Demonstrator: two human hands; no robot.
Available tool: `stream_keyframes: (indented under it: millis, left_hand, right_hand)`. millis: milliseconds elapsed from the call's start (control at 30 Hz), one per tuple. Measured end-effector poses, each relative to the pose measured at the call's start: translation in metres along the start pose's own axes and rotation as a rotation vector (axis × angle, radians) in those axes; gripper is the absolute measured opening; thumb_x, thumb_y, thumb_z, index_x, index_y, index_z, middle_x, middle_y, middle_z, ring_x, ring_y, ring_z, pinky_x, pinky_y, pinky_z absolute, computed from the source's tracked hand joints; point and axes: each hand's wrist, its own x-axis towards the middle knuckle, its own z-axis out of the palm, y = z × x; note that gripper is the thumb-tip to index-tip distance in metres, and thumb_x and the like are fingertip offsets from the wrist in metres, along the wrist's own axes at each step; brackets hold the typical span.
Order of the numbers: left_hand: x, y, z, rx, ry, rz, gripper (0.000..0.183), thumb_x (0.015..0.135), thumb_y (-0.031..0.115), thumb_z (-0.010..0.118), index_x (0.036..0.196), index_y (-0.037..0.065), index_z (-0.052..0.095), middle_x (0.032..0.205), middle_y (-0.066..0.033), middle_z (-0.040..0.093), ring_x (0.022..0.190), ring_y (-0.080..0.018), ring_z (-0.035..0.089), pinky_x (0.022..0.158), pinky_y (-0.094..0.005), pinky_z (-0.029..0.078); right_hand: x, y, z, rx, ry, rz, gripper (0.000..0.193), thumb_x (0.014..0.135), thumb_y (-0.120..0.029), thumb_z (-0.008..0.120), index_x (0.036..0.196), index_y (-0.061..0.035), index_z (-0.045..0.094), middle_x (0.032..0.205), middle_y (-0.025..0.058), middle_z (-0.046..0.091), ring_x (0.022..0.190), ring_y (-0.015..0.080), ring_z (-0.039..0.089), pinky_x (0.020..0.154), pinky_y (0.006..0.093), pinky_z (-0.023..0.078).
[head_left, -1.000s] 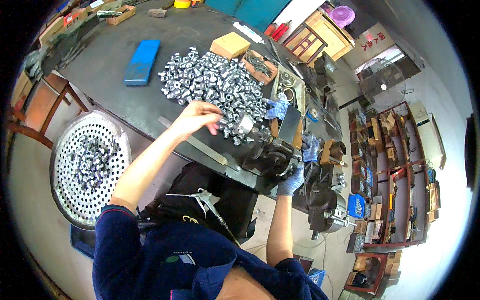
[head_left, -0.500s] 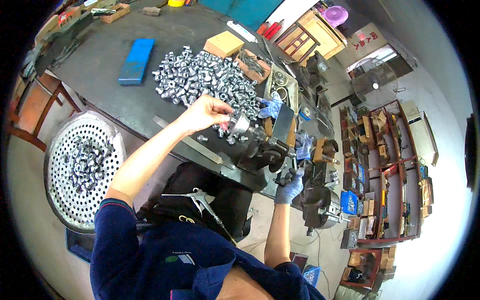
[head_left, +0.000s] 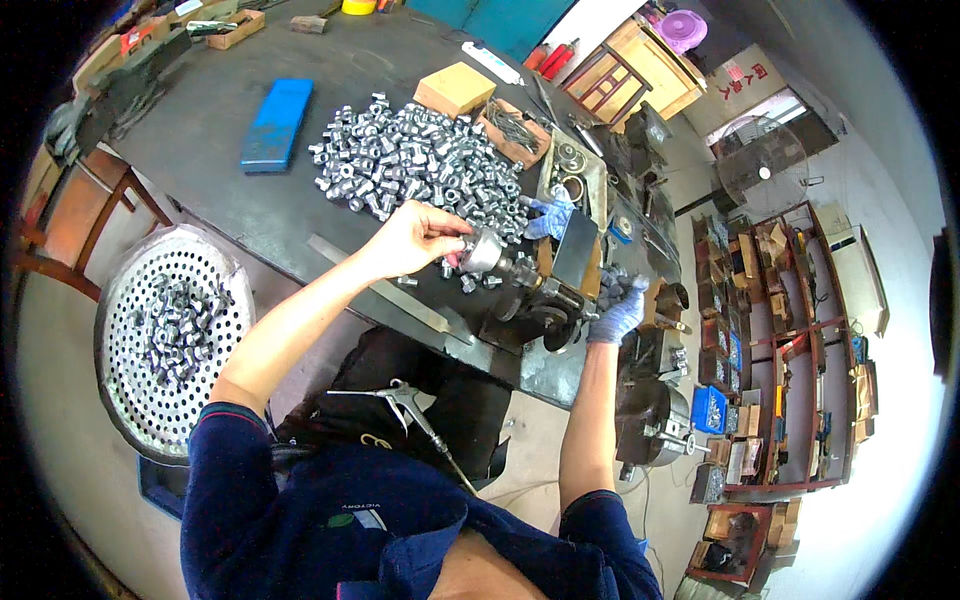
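My bare left hand (head_left: pixel 415 238) is closed at the front of a round metal chuck (head_left: pixel 482 250) on a small bench machine (head_left: pixel 545 305). Its thumb and fingertips are pinched together there, and what they hold is hidden. On my right hand (head_left: pixel 620 312) is a blue-grey glove with dark fingers. That hand curls at the far right end of the machine, around a part I cannot make out. Behind the chuck lies a big pile of shiny metal fittings (head_left: pixel 420 165), with a few loose ones beside my left hand.
A perforated round metal tray (head_left: pixel 125 300) with more fittings stands left of the bench. An air blow gun (head_left: pixel 405 400) lies near my lap. A blue box (head_left: pixel 277 125), a yellow block (head_left: pixel 455 88) and a crumpled blue glove (head_left: pixel 550 215) rest on the bench. Shelves (head_left: pixel 790 350) stand right.
My right hand has moved away from me, from the machine's near side up to its right end. My left hand remains at the chuck; the whole view has shifted slightly.
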Motion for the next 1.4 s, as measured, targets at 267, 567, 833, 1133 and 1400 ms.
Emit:
stream_keyframes:
  millis: [267, 567, 833, 1133, 1400]
  left_hand:
    - [0.004, -0.007, 0.0, 0.031, -0.005, 0.008, 0.019, 0.082, -0.001, 0.059, 0.099, -0.009, 0.06, 0.078, -0.011, 0.064, 0.063, -0.0122, 0.061, 0.06, -0.0243, 0.051]
    - [0.007, -0.007, -0.001, 0.003, -0.036, -0.037, 0.018, 0.083, 0.0, 0.058, 0.099, -0.009, 0.06, 0.078, -0.0116, 0.064, 0.063, -0.0142, 0.062, 0.061, -0.0262, 0.051]
    - [0.0, -0.004, -0.006, -0.117, 0.021, -0.076, 0.019, 0.082, 0.0, 0.058, 0.098, -0.01, 0.059, 0.078, -0.0136, 0.064, 0.062, -0.0158, 0.062, 0.059, -0.0269, 0.051]
    - [-0.006, 0.002, -0.016, -0.064, 0.064, -0.067, 0.02, 0.082, 0.001, 0.058, 0.098, -0.011, 0.059, 0.076, -0.0132, 0.063, 0.061, -0.016, 0.062, 0.058, -0.0268, 0.051]
    - [-0.115, 0.046, -0.092, 0.477, 0.297, -0.208, 0.018, 0.08, 0.003, 0.059, 0.094, -0.01, 0.059, 0.069, -0.0077, 0.061, 0.061, -0.011, 0.058, 0.057, -0.0249, 0.047]
  right_hand:
    - [-0.01, 0.064, -0.052, -0.46, 0.128, 0.007, 0.034, 0.084, -0.031, 0.062, 0.095, 0.0014, 0.064, 0.087, 0.0049, 0.063, 0.069, 0.0138, 0.056, 0.062, 0.0306, 0.048]
    - [0.01, 0.033, -0.018, -0.319, 0.043, -0.207, 0.023, 0.084, -0.026, 0.061, 0.083, -0.0031, 0.063, 0.076, 0.0013, 0.059, 0.057, 0.0088, 0.05, 0.051, 0.025, 0.042]
    - [-0.084, -0.056, -0.005, -0.029, 0.003, -0.084, 0.039, 0.083, -0.041, 0.058, 0.072, -0.0041, 0.054, 0.056, -0.0023, 0.046, 0.042, 0.0047, 0.04, 0.035, 0.0189, 0.032]
    - [-0.076, 0.03, -0.016, -0.045, 0.01, 0.038, 0.024, 0.086, -0.028, 0.057, 0.084, -0.0047, 0.06, 0.078, -0.0003, 0.057, 0.066, 0.0072, 0.051, 0.058, 0.0215, 0.042]
    - [-0.029, -0.025, 0.01, 0.025, -0.044, -0.117, 0.027, 0.085, -0.029, 0.058, 0.082, -0.0022, 0.059, 0.076, 0.006, 0.062, 0.064, 0.0115, 0.059, 0.052, 0.0229, 0.044]
